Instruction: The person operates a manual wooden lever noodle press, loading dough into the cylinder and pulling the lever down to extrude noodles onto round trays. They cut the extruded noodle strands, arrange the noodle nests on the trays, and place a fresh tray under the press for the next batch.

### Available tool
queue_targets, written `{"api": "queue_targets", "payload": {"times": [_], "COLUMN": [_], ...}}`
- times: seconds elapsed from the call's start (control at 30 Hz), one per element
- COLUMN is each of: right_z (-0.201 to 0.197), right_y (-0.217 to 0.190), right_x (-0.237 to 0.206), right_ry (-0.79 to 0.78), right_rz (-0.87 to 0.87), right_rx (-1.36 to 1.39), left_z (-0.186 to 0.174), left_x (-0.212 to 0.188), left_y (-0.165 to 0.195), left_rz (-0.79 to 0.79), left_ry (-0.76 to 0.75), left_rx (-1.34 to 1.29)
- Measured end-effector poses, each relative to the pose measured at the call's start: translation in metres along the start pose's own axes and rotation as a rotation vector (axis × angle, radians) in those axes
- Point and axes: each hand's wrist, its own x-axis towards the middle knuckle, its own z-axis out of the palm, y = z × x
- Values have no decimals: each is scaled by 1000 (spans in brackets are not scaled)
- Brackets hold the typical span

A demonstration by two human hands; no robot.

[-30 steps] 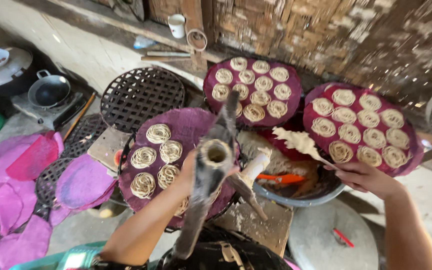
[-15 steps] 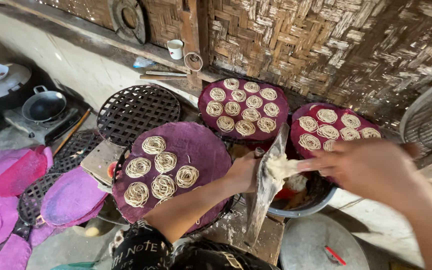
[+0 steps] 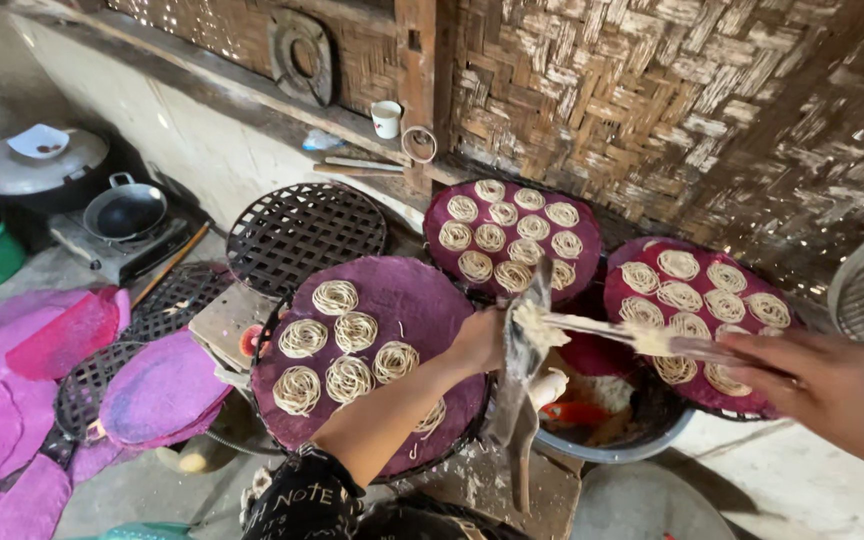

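In the head view we found the left hand [image 3: 479,340] closed around the upper end of a grey press tool [image 3: 519,375] that stood nearly upright between a purple-lined round tray [image 3: 422,290] and a grey basin [image 3: 642,440]. The right hand [image 3: 817,385] held a flat pale spatula [image 3: 642,337], fingers pinched along its handle, with its tip touching a lump of white dough [image 3: 530,322] at the top of the press tool. On the near tray we counted seven coiled noodle nests [image 3: 350,378], lying apart from one another. A second tray [image 3: 512,235] behind it and a third tray [image 3: 697,300] to the right each carried rows of similar nests. The basin held dough remnants and an orange-red utensil [image 3: 577,412]. An empty black lattice rack [image 3: 305,232] lay just left of the second tray. Farther left we noted a small black pan [image 3: 125,208] on a stove, a lidded pot [image 3: 42,165], and purple cloths [image 3: 32,390] spread on the floor. A white cup [image 3: 386,118] stood on the ledge against the woven wall.
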Motion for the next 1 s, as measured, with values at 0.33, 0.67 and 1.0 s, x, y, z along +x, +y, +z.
{"api": "queue_targets", "payload": {"times": [0.33,0.67,1.0], "right_z": [-22,18,125], "right_y": [-69,-68,-93], "right_x": [58,9,6], "right_ry": [-437,567,563], "right_rz": [-42,3,356], "right_rx": [-64,150,618], "left_z": [-12,-15,-3], "left_x": [-11,-1,20], "left_y": [63,-8,-20], "left_rz": [43,80,-191], "left_ry": [21,-22,-107], "left_rx": [-70,-107,-1035]}}
